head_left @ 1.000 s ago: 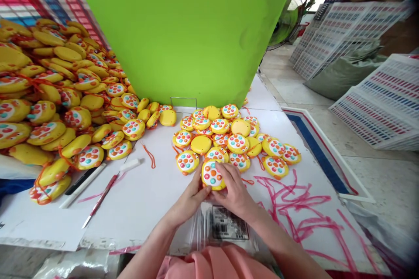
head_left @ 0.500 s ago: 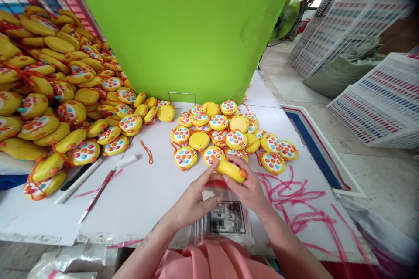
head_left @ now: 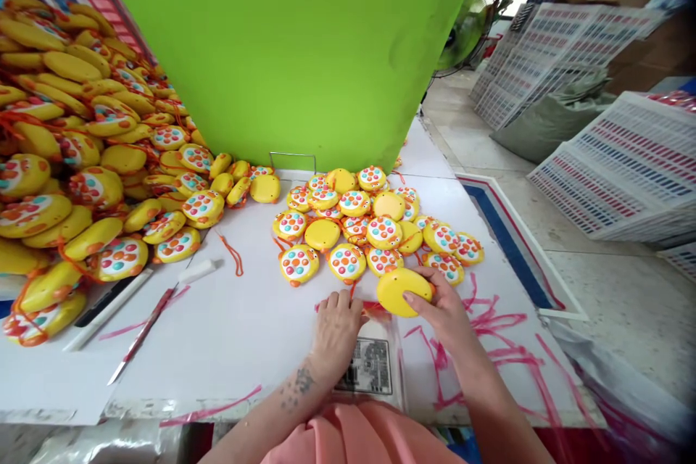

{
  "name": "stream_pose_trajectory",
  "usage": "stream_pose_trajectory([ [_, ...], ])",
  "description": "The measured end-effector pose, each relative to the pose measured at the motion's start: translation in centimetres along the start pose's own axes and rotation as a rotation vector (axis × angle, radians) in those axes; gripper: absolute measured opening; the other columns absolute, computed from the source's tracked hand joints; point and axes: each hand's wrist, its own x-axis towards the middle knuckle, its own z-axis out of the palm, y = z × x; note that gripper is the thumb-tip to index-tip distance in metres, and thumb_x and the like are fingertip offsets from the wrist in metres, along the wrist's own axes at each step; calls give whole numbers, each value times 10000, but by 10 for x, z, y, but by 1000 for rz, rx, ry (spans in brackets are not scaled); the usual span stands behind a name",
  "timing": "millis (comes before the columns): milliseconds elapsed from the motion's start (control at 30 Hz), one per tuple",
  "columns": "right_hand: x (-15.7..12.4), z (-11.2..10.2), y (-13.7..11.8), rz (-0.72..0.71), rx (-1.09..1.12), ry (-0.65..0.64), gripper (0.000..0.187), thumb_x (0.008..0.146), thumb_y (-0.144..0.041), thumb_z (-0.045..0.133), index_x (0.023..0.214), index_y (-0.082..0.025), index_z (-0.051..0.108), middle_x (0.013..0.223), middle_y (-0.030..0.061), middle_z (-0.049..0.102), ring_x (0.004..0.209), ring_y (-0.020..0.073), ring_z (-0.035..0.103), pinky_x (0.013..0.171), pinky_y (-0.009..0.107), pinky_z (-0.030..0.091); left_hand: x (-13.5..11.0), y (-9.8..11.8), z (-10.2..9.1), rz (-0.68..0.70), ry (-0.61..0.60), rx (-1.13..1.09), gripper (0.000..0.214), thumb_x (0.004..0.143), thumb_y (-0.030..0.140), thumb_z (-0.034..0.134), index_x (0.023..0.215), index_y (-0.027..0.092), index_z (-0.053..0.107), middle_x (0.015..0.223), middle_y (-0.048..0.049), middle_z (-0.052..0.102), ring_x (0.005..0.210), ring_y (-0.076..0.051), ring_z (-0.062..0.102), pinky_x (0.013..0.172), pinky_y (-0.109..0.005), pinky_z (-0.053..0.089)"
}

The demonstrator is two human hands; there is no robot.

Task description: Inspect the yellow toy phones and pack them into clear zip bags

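Observation:
My right hand grips a yellow toy, an oval piece with a plain back turned up, thumb lying across it. To its left, my left hand is palm down over a clear plastic bag with a black printed label. Its fingers are bent and close together, fingertips down beside an orange cord; what they pinch, if anything, is hidden. Just beyond the hands lies a cluster of similar yellow toys, many showing white faces with coloured buttons.
A big heap of the toys fills the left side. A loose orange cord, a red craft knife, white marker and pink ribbon strips lie on the white table. A green panel stands behind.
My left hand has left the yellow toy and dropped onto the bag beside the orange cord. My right hand has moved right, now showing the toy's flat back. The view has shifted slightly.

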Motion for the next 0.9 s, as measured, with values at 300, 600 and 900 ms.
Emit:
stream_pose_trajectory([
  [300, 4, 11, 8, -15, -52, 57, 411, 761, -377, 700, 1102, -215, 537, 984, 47, 620, 841, 197, 606, 707, 321, 538, -11, -4, 17, 207, 209, -158, 146, 942, 216, 445, 829, 170, 526, 821, -47, 563, 775, -218, 482, 725, -360, 400],
  [600, 1, 38, 20, -137, -348, -141, 355, 889, -354, 543, 1221, -228, 525, 1182, 65, 609, 1050, 218, 587, 912, 363, 480, -11, -10, 15, 309, 350, -332, 222, 928, 244, 504, 1138, 178, 530, 864, -44, 584, 805, -193, 511, 751, -335, 420],
  [900, 4, 32, 16, -300, -648, -246, 325, 968, -368, 412, 1133, -246, 664, 1159, 79, 638, 1103, 227, 556, 965, 394, 429, -9, -12, 9, 246, 485, -323, 126, 900, 237, 547, 972, 219, 649, 870, -53, 604, 814, -195, 521, 753, -359, 418],
])
